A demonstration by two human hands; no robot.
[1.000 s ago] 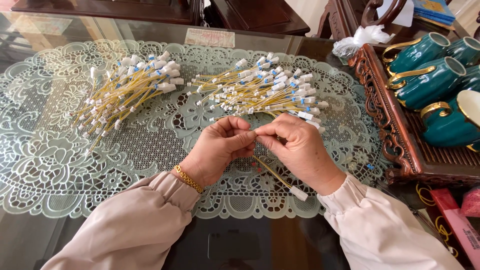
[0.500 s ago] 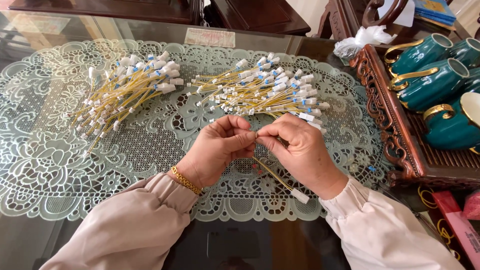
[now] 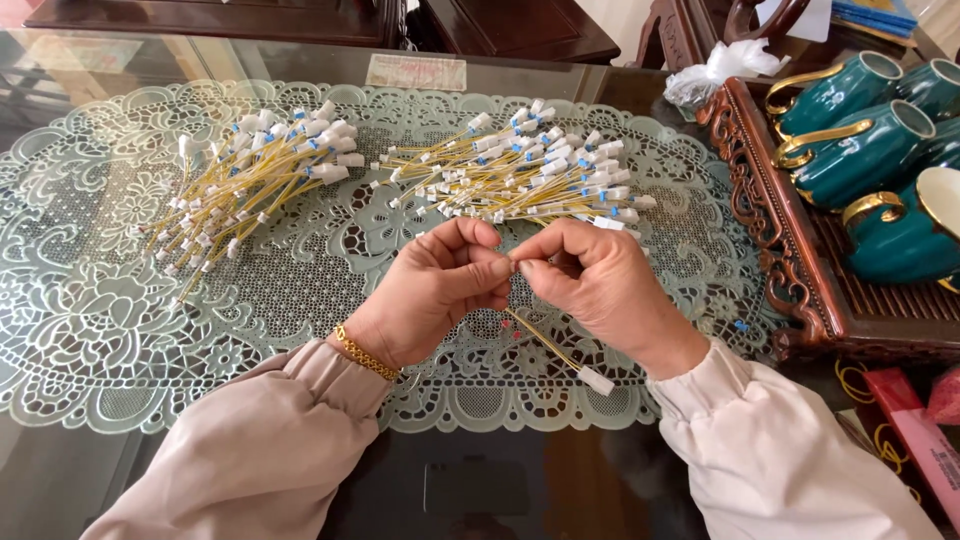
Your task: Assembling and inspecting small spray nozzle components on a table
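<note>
My left hand [image 3: 440, 285] and my right hand [image 3: 590, 285] meet fingertip to fingertip above a pale green lace mat [image 3: 90, 330]. Together they pinch one thin yellow cable [image 3: 545, 345] whose white connector end [image 3: 596, 380] hangs down toward me below my right hand. The pinched end is hidden by my fingers. Beyond my hands lie two piles of the same yellow cables with white and blue connectors: one pile at the left [image 3: 250, 180], one pile in the middle [image 3: 520, 175]. A gold bracelet [image 3: 365, 355] circles my left wrist.
The mat covers a dark glass table [image 3: 500, 490]. At the right stands a carved wooden tray [image 3: 770, 230] holding several teal cups with gold handles [image 3: 850, 150]. A crumpled white plastic bag [image 3: 720, 70] lies behind the tray. Red packets [image 3: 915, 430] sit at the lower right.
Both hands stay in place, with only slight finger movement on the cable. The piles have not moved.
</note>
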